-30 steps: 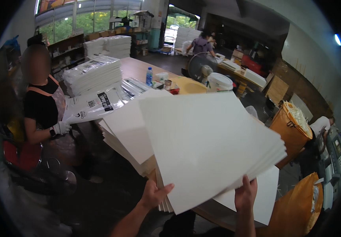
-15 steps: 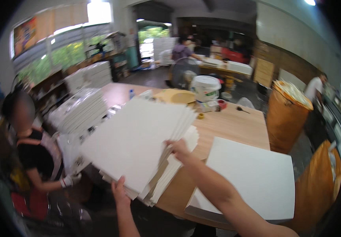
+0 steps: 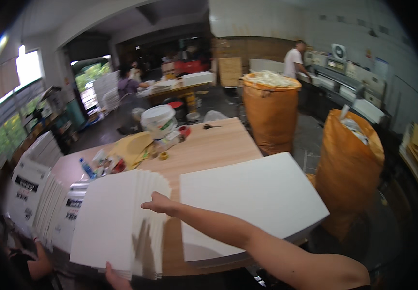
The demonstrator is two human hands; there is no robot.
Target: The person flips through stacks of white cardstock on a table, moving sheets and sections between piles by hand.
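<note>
In the head view, clock positions are referring to the centre of the picture. A fanned stack of white sheets [image 3: 105,217] is occupying the sector between 7 and 8 o'clock, covering part of the table [image 3: 228,137]. The left hand [image 3: 117,278] is standing at the stack's own 6 o'clock edge, its thumb overlapping that edge; its fingers are hiding, so one cannot tell whether its grip is pinching. The right hand [image 3: 159,203] is reaching to the stack's 2 o'clock side with fingers bunching over the fanned edges; whether this grip is pinching a sheet, one cannot tell. A second white stack [image 3: 262,193] is lying at 5 o'clock. A white bucket [image 3: 159,121] is standing at 10 o'clock, and orange sacks [image 3: 272,118] are standing at 2 and 3 o'clock.
</note>
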